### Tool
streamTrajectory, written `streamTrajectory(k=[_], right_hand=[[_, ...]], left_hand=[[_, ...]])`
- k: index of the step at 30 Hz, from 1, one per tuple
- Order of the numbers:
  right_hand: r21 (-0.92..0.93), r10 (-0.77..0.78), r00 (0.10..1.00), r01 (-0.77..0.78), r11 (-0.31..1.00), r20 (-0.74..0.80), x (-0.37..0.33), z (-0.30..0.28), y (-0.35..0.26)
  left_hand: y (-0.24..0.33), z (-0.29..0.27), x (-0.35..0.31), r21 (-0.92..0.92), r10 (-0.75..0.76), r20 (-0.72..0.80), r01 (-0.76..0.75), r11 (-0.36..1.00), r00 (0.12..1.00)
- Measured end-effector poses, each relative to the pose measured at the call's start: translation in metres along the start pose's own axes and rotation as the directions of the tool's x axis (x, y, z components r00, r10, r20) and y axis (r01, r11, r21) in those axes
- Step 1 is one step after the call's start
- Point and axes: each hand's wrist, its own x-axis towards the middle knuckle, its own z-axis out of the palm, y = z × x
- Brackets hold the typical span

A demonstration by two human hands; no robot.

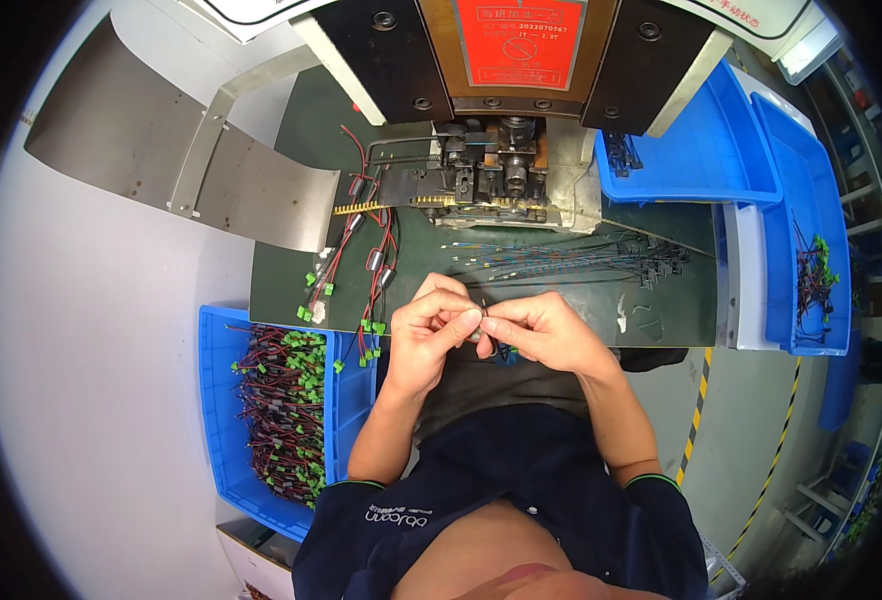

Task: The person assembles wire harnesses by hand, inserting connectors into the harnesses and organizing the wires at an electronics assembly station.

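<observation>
I have a thin dark wire [484,310] pinched between my two hands, just off the near edge of the green table [681,305] and in front of my body. My left hand [429,335] grips it between thumb and forefinger; my right hand [551,330] grips it the same way, the tips of both nearly meeting. My fingers cover most of it, so I can't tell how its end is finished.

I judge it to be very light and limp, with no weight to fight, only a springy bend that could make it twist. Its coating is probably smooth and a little slippery, so a firm pinch close to the end should steady it better than a hold far back. Any bare strands would be the fragile part, easily splayed or bent, so the coated length is the safer place to grip.

Beyond my hands, a loose bundle of similar wires [561,260] lies on the table, black pieces [664,262] at its right end. Behind it stands the metal press [501,185].
</observation>
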Motion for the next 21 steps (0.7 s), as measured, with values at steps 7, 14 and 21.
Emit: streamTrajectory(k=[7,14,21], right_hand=[[-0.055,-0.068,0.995,0.064,0.996,-0.069,-0.007,0.011,0.000],[0.000,-0.083,0.983,0.084,0.996,-0.161,-0.008,0.013,0.008],[-0.022,-0.083,0.984,0.081,0.997,-0.155,-0.009,0.016,0.000]], left_hand=[[0.010,0.003,0.003,-0.028,-0.026,0.086,0.028,0.999,0.996],[0.007,0.000,0.001,0.026,-0.043,0.087,0.041,0.999,0.995],[0.007,0.005,-0.001,0.054,-0.004,0.049,0.001,0.999,0.999]])
